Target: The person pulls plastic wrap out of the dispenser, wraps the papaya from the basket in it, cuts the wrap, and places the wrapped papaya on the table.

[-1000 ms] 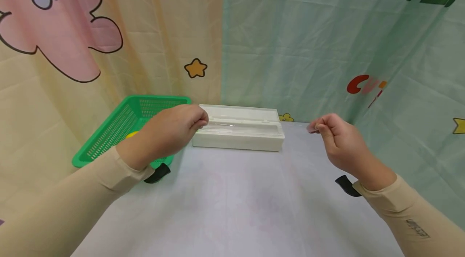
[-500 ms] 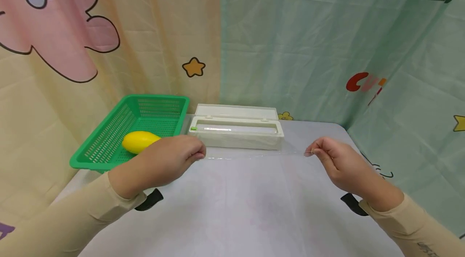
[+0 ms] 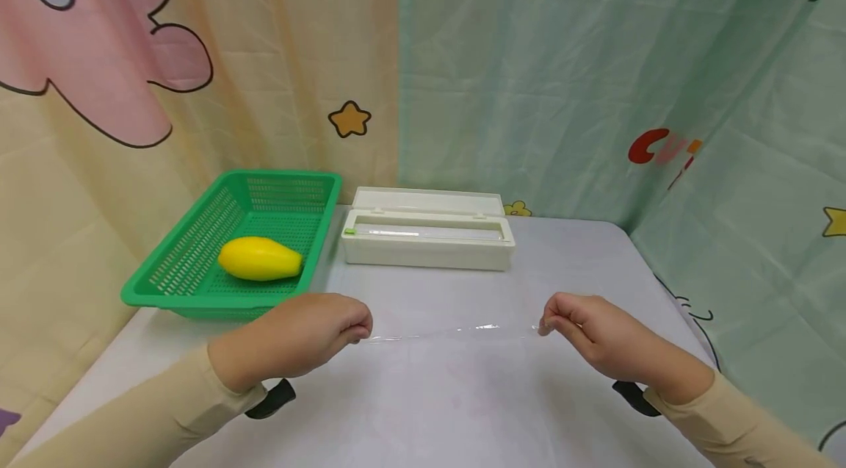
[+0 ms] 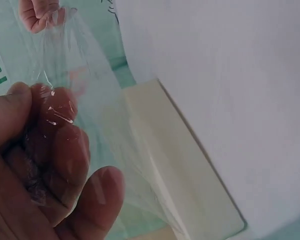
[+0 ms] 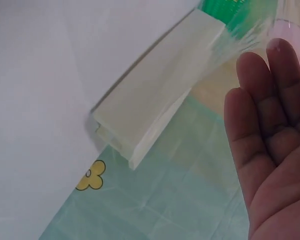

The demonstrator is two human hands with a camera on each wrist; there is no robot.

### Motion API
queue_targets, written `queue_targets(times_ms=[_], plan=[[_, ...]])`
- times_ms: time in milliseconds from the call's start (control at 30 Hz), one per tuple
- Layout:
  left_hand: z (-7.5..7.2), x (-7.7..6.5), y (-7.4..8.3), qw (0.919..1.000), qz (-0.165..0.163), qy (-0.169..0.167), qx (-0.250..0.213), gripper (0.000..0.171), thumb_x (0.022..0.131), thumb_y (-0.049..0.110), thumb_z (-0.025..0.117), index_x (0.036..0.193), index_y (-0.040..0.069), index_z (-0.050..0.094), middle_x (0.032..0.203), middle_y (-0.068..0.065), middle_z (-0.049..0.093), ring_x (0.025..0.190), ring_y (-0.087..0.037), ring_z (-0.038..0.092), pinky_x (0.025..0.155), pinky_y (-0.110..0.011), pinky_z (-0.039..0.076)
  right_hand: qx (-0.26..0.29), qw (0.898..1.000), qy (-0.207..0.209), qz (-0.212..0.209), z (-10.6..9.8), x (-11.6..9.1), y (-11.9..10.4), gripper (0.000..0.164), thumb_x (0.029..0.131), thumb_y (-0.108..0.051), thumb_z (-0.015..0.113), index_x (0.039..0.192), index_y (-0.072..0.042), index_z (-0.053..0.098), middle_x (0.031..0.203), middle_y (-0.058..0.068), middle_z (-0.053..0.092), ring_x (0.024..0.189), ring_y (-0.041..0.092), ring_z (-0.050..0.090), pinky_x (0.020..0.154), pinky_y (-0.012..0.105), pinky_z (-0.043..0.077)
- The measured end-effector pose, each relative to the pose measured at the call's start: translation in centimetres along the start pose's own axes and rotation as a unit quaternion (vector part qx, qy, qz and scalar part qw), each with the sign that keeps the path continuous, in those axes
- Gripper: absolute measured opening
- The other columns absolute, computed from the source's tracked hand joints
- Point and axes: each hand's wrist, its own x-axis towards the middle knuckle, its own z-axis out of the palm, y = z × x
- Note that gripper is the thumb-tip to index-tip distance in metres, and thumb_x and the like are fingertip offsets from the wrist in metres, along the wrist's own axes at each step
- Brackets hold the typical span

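A clear sheet of plastic wrap [image 3: 487, 326] stretches between both hands over the table, its shiny near edge showing in the head view. My left hand [image 3: 304, 332] pinches one corner; the left wrist view shows film [image 4: 100, 80] between thumb and forefinger and draped over the other fingers. The opposite corner is pinched by my right hand [image 3: 608, 336], whose thumb and forefinger fall outside the right wrist view. Behind the film stands a long white wrap dispenser [image 3: 428, 253] with its lid [image 3: 429, 200] raised. From there the film runs towards the hands.
To the left, a green basket [image 3: 192, 301] holds a yellow papaya-shaped fruit [image 3: 260, 258]. A white cloth [image 3: 456, 409] covers the table. Printed curtains [image 3: 515, 101] hang close behind and to the right.
Both hands have come down and nearer with the plastic wrap, drawing it away from the dispenser. The yellow fruit, mostly covered by the left arm before, now shows fully.
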Motion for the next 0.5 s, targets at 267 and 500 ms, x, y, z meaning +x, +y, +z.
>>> queue_targets(times_ms=[267, 500], plan=[[2.3, -0.2, -0.8, 0.9989, 0.010, -0.045, -0.010, 0.020, 0.105, 0.022, 0.064, 0.086, 0.026, 0.062, 0.078, 0.020, 0.053, 0.071, 0.002, 0.047, 0.069, -0.020, 0.047, 0.022, 0.997, -0.069, 0.019, 2.3, 0.1, 0.7, 0.015, 0.108, -0.012, 0.058, 0.098, -0.020, 0.066, 0.102, -0.013, 0.074, 0.092, -0.002, 0.061, 0.078, 0.026, 0.057], [4.6, -0.3, -1.8, 0.9983, 0.024, -0.053, 0.002, 0.020, 0.102, 0.019, 0.068, 0.083, 0.024, 0.064, 0.075, 0.020, 0.051, 0.070, 0.001, 0.045, 0.069, -0.020, 0.045, 0.034, 0.993, -0.106, 0.037, 4.2, 0.3, 1.6, 0.012, 0.107, -0.017, 0.061, 0.096, -0.017, 0.067, 0.089, -0.010, 0.068, 0.078, -0.005, 0.051, 0.067, 0.020, 0.047]])
